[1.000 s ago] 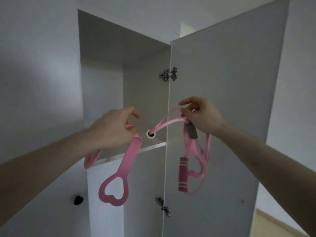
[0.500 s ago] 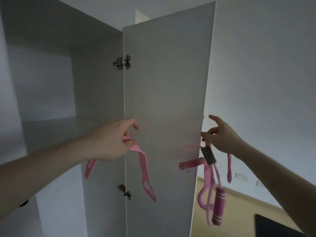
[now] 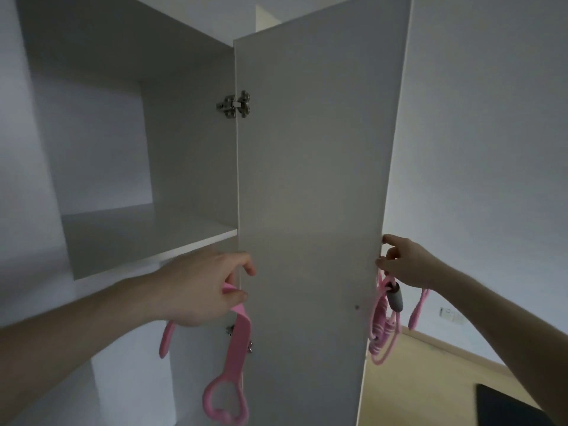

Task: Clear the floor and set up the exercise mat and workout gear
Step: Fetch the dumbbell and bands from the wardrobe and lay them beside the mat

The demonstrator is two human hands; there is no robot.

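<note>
My left hand point(image 3: 199, 290) grips a pink resistance band point(image 3: 236, 342) whose heart-shaped handle hangs down in front of the cupboard. My right hand point(image 3: 405, 262) holds a bundle of pink skipping rope point(image 3: 381, 333) with ribbed pink handles and a grey part, dangling below the fist. Its fingertips touch the outer edge of the white cupboard door point(image 3: 310, 195), which stands open between my two hands and hides part of the rope.
The white cupboard point(image 3: 138, 235) shows a bare shelf at chest height. A white wall fills the right side. Low at the right lie wooden floor point(image 3: 424, 373) and a dark mat corner point(image 3: 510, 407).
My right hand with the rope has moved right, past the door's edge, and now touches that edge. My left hand has lowered slightly with the band. The view has swung right.
</note>
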